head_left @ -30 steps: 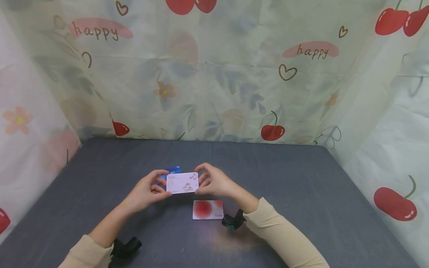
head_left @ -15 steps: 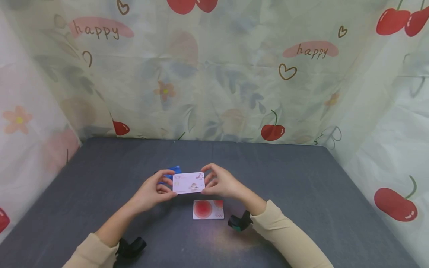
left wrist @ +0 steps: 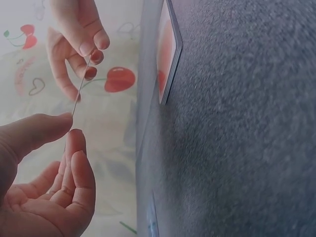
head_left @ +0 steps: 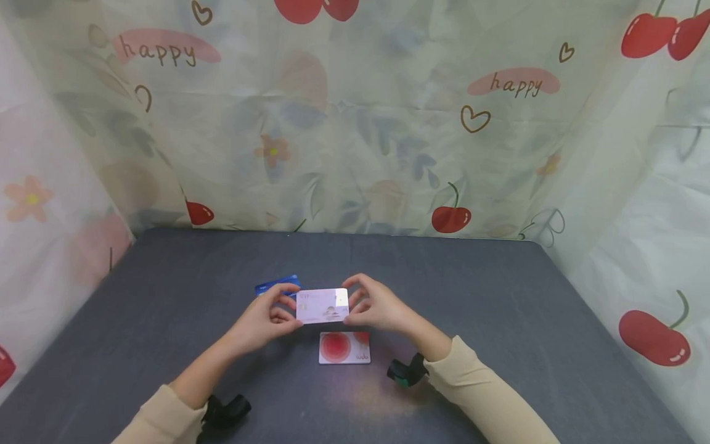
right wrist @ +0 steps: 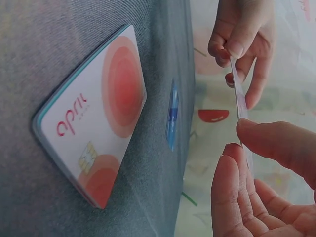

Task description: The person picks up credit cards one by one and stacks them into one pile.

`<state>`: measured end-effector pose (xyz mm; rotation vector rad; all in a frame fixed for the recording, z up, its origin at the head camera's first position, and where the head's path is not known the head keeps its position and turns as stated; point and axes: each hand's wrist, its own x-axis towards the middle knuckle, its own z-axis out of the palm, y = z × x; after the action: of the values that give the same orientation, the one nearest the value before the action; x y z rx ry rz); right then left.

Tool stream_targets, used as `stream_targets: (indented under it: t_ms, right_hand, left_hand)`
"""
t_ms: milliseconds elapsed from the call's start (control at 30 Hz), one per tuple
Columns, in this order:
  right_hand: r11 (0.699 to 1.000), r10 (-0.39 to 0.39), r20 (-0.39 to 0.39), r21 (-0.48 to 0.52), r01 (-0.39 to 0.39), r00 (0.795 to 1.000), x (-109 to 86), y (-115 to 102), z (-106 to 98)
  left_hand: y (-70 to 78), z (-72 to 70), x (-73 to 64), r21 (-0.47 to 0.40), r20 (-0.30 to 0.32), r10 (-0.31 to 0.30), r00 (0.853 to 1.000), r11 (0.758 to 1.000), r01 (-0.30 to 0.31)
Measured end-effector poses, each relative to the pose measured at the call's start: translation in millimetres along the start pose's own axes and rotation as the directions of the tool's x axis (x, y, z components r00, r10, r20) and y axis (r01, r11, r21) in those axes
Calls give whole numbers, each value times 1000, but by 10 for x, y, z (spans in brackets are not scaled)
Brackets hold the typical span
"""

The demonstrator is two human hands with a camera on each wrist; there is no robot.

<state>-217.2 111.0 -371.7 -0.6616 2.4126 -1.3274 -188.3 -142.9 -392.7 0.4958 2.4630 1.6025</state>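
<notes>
Between both hands a pale pink card (head_left: pixel 317 306) is held up above the table, its printed face toward the head camera. My left hand (head_left: pixel 259 319) pinches its left end between thumb and fingers; my right hand (head_left: pixel 384 308) pinches the right end. Edge-on, the card (right wrist: pixel 239 96) shows as a thin strip in the right wrist view. Below it on the table lies a small stack of cards (head_left: pixel 344 348), the top one white with red circles. Behind my left fingers lies a blue card (head_left: pixel 277 285), partly hidden by that hand.
A dark grey cloth-like table top (head_left: pixel 471 296) spreads around the cards. Patterned curtain (head_left: pixel 355 154) with cherries and hearts rises at the back and both sides. Black wrist cameras (head_left: pixel 407 370) hang near the table below each sleeve.
Both hands have shifted right together with the pale pink card, and slightly toward me lately. More of the blue card shows now. The stack stays where it was.
</notes>
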Motion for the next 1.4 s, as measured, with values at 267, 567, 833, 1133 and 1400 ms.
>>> stream_targets:
  t_ms: [267,567,833,1133,1400]
  right_hand:
    - [1000,12,-4,-6,-12,1000,-46,43,-29]
    - [1000,12,-5,-9,-13,1000,-93,100,-45]
    - [1000,17,1,5,-17,1000,-145,159,-28]
    - [999,22,3,23,-22,1000,-191,194,-31]
    - [1000,8,2,28,-8,1000,-222,224,-34]
  left_hand:
    - [12,77,9,-23,10,10,1000,1000,-10]
    - [25,130,28,-13,20,-27,999,1000,27]
    - [5,174,35,-2,39,-11,999,1000,11]
    - [-22,199,45,-14,68,20,997,1000,-19]
    - [-18,221,54,-19,81,-1,997,1000,3]
